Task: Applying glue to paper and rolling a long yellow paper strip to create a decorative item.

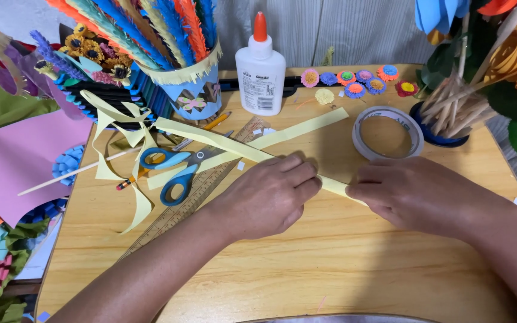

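Both hands pinch yellow paper strip flat on desk: left hand grip closed, right hand grip closed beside it.

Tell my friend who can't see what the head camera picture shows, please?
Two bare hands, the left hand and right hand, press a long pale yellow paper strip flat on a wooden table. Nearby lie blue-handled scissors, a ruler, a white glue bottle, a tape roll and small paper flowers.

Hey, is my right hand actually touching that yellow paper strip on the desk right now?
Touching. The head view shows the right hand with fingertips pressed on the yellow paper strip, which disappears under them; no gap shows.
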